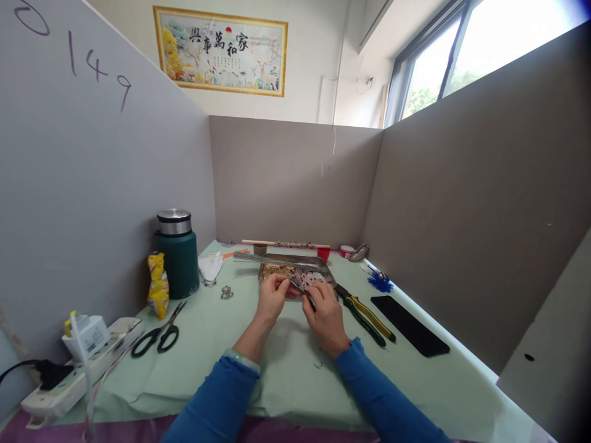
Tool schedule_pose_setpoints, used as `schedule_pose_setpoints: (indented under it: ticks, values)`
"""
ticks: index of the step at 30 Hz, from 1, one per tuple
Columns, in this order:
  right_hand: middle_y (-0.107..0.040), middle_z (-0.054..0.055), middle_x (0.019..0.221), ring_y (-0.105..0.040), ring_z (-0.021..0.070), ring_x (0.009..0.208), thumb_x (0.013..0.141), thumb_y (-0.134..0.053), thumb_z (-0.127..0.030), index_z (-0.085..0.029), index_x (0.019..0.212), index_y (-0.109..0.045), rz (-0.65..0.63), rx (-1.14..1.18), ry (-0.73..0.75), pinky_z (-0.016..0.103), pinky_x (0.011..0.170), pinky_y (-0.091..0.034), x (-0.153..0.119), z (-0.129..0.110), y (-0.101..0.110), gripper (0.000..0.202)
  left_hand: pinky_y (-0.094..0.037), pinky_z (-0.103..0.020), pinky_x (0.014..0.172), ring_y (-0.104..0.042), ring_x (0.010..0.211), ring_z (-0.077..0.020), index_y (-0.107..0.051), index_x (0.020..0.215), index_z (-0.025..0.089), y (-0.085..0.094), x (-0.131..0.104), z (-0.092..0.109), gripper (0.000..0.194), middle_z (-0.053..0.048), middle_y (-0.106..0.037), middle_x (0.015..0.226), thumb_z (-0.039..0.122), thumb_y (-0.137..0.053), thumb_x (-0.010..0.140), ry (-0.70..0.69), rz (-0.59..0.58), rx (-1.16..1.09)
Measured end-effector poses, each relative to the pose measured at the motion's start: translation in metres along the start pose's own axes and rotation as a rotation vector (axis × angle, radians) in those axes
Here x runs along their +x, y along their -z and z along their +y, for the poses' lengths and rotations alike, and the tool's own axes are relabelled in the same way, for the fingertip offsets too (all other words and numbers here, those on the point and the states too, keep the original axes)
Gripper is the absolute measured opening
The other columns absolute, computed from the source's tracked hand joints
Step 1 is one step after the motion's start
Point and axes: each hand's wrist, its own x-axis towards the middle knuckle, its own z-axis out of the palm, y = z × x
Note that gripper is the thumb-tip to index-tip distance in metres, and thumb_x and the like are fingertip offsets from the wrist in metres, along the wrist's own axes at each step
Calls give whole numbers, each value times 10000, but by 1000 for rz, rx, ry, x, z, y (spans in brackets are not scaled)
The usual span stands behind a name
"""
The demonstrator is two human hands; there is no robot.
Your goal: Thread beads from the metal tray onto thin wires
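Observation:
My left hand [272, 300] is closed in a pinch near the middle of the table; whatever sits between its fingertips is too small to make out. Close beside it, my right hand [327, 315] is wrapped round small pliers [297, 283] with a metal nose and dark handles. The nose points left and meets the left fingertips. Just behind both hands lies a metal tray [327, 268] with gold-coloured bits on its left and red and white beads [318, 277] on its right. Thin metal rods [249, 256] rest across its back edge.
Larger pliers with yellow-green handles [369, 317] and a black phone-like slab [409, 325] lie to the right. Leftward are scissors [161, 335], a green flask [178, 264], a yellow packet [158, 286] and a power strip [83, 369]. Grey partitions [295, 178] enclose the table.

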Motion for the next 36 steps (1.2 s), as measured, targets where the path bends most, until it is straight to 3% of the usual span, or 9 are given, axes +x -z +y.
schedule_pose_setpoints:
  ticks: [8,12,16,26,36]
  values:
    - [-542,76,882,-487,210,873,844,-455,-192,-177,902,-557,23,132,-91,358,773,-421,-1,1,-2,118,-511,-286,553,-630,546,-166,-529,768,124,0,0,2,227,-44,-647,637,294,-647,675,86,-21,-76]
    - [-563,68,864,-497,203,844,845,-459,-210,-180,891,-566,90,200,-163,356,756,-423,-2,3,-1,120,-501,-259,540,-614,549,-138,-568,731,105,5,1,5,203,-79,-661,731,274,-663,671,185,-60,-167]
    - [-578,68,876,-504,206,855,836,-474,-216,-182,889,-579,107,217,-179,368,779,-420,-1,7,2,122,-475,-230,496,-579,503,-109,-592,691,102,9,1,8,129,-71,-645,679,221,-643,682,292,-107,-243]
    - [-576,66,884,-512,207,872,818,-504,-209,-195,915,-606,81,215,-96,375,799,-432,1,11,6,142,-407,-208,429,-530,434,-91,-571,686,119,12,0,8,119,-42,-622,630,217,-633,659,330,-155,-195]
    - [-563,66,863,-510,202,827,817,-496,-201,-206,922,-620,12,145,35,364,736,-451,2,19,8,162,-392,-218,385,-521,381,-102,-554,657,121,9,-2,11,181,-41,-622,588,256,-658,598,293,-109,-2]
